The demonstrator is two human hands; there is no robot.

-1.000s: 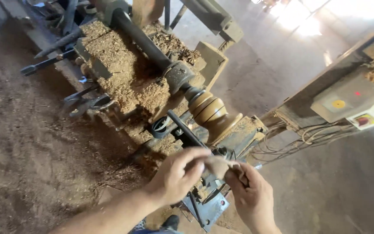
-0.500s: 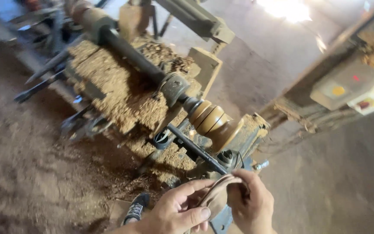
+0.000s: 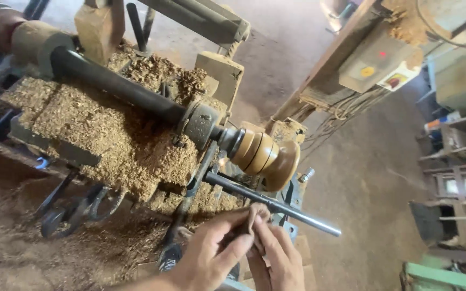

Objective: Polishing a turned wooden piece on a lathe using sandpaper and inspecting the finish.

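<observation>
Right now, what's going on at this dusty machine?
A person's left hand and right hand pinch a small brownish scrap between them, just below a metal bar. Above it, a rounded wooden piece sits mounted on a lathe. Heaps of wood shavings cover the machine's bed.

A wooden control box with a yellow dot, a red dot and a warning sticker hangs on a slanted timber post — take it as the landmark. Below it a tangle of wires sags toward the dirt floor, and far to its left a heap of sawdust buries the machine bed, with dark hooked tools hanging under that heap. To the right of the box stand dusty wooden shelves — at their foot, in the lower corner, a green board.
</observation>
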